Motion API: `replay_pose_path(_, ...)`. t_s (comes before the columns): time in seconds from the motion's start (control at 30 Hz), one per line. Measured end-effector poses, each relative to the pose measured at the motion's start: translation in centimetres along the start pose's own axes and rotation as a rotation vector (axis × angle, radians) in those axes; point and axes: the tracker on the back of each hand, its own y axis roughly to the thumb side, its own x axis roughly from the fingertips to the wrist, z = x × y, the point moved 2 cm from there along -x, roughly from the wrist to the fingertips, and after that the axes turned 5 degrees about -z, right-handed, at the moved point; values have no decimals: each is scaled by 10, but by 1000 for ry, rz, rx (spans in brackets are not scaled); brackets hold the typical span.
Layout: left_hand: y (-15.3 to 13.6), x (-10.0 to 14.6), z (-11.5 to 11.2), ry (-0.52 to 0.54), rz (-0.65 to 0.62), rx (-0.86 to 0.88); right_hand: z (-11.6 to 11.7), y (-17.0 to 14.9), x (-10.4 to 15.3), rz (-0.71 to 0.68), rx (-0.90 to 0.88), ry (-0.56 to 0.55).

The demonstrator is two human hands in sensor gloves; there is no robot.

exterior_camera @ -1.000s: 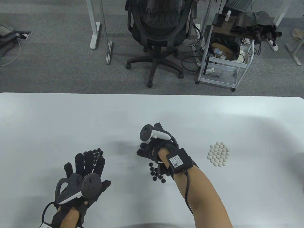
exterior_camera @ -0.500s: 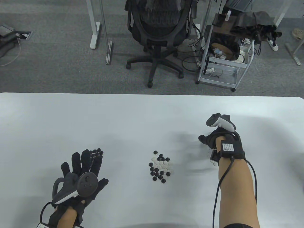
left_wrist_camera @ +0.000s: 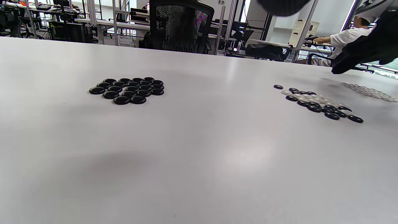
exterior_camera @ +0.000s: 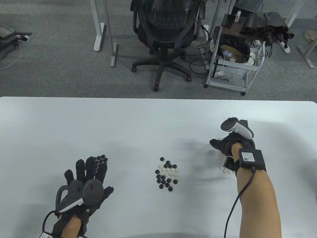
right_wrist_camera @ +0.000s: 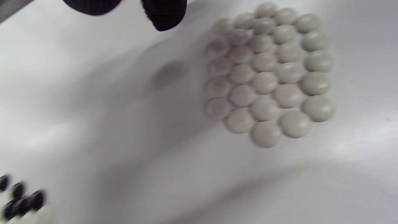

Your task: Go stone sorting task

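Black stones (left_wrist_camera: 127, 90) — white stones (right_wrist_camera: 267, 71) — mixed black-white pile (exterior_camera: 167, 173); white table (exterior_camera: 148, 119).

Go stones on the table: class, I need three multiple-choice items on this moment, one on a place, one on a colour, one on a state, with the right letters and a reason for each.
1. Where does the mixed pile lie?
A. between the two sorted groups
B. at the table's far edge
C. under the left hand

2. What colour are the stones in front of the left hand?
A. white
B. black
C. both colours

3. How do the left hand's fingers lie?
A. curled into a fist
B. pinching a stone
C. spread and straight

Answers: 1 A, it sits between the black group and the white group. 2 B, the left wrist view shows only black stones there. 3 C, the table view shows the fingers fanned out.
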Motion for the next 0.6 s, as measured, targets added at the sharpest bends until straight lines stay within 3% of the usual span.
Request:
replay_pose_path(0.1,0,0,0,-1,-1,0,18,44,7,-143,112,87)
replay_pose_path(0.33,1,0,0,-2,-7,-4,91,137,9,-383,347,220)
replay_pose_path(0.5,1,2,2,15,-10,-2,125,166,-2,-417,449,260)
replay_pose_path(0.6,1,4,4,23,-10,1,135,173,-7,-410,466,276)
